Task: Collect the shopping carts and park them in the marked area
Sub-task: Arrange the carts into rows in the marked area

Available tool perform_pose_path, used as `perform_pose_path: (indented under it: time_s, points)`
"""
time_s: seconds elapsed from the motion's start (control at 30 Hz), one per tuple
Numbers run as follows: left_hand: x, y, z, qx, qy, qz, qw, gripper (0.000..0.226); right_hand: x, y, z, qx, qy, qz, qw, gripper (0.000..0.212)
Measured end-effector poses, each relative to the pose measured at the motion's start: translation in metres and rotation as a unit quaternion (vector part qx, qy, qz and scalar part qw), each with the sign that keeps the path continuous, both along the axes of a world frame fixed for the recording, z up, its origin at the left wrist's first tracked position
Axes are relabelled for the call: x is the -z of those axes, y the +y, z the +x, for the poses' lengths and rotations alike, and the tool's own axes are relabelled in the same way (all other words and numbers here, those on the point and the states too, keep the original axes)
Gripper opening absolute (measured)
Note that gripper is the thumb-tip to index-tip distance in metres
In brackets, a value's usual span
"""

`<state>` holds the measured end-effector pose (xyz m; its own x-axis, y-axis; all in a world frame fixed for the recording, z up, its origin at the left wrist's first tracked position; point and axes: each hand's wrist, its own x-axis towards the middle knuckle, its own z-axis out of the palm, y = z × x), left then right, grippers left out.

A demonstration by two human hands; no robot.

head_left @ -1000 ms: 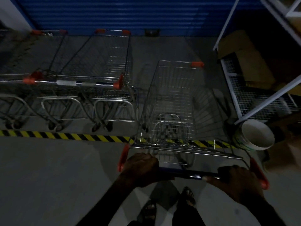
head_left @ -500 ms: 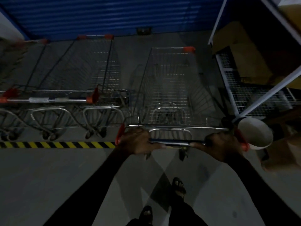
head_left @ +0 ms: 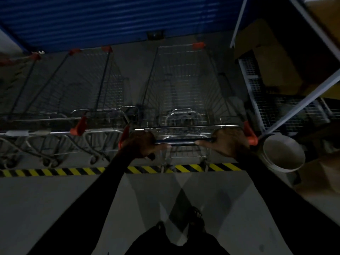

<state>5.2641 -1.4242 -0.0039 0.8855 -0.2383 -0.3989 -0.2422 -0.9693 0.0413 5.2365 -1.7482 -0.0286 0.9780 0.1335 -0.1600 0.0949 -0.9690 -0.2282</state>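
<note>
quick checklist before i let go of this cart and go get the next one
1. Both hands on the handle: ok. The left hand and right hand both grip the cart handle.
2. Cart past the striped floor line: ok. The basket and handle lie beyond it; the rear wheels sit just at it.
3. In line with the parked carts: ok. It stands beside them, handles roughly level.
4. Room on the right: not ok. The white bucket sits close by the handle's right end.
5. Room ahead to the blue shutter: ok. Bare floor shows past the cart's front.
6. Wheels steady: cannot tell, too dark.
</note>
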Motion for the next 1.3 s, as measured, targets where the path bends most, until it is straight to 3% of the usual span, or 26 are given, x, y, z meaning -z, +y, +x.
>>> perform_pose_path:
  time_s: [0.17,0.47,0.57,0.77,0.87,0.97,1.1,1.2,1.3]
  points:
    - [-0.010,0.001,0.011,-0.008,0.008,0.007,1.000,0.083,-0.005,0.010,0.015,-0.013,-0.032,-0.029,0.999,0.098]
    - [0.009,0.048,0.049,-0.021,-0.007,0.001,1.000,0.108,-0.001,0.047,0.049,0.009,-0.014,-0.004,1.000,0.093]
    - [0.008,0.062,0.055,-0.012,-0.019,0.011,1.000,0.105,-0.008,0.061,0.053,0.007,-0.020,0.015,1.000,0.081]
    - [0.022,0.097,0.075,0.008,-0.035,-0.019,0.999,0.098,-0.004,0.087,0.064,0.002,-0.003,-0.007,1.000,0.091]
    - [0.023,0.108,0.079,0.007,-0.025,-0.044,0.999,0.098,-0.007,0.097,0.066,0.011,0.018,0.009,1.000,0.087]
    - [0.011,0.107,0.074,0.000,-0.028,-0.035,0.999,0.101,-0.002,0.101,0.066,0.013,-0.032,-0.004,0.999,0.087]
    - [0.003,0.108,0.062,0.018,-0.081,-0.030,0.996,0.088,0.003,0.101,0.065,0.013,-0.059,-0.005,0.998,0.087]
    - [0.001,0.109,0.062,0.021,-0.037,-0.038,0.998,0.084,0.001,0.105,0.062,0.009,-0.047,0.015,0.999,0.087]
    - [0.001,0.112,0.063,-0.007,-0.014,-0.052,0.999,0.096,-0.007,0.112,0.060,0.016,-0.032,0.008,0.999,0.088]
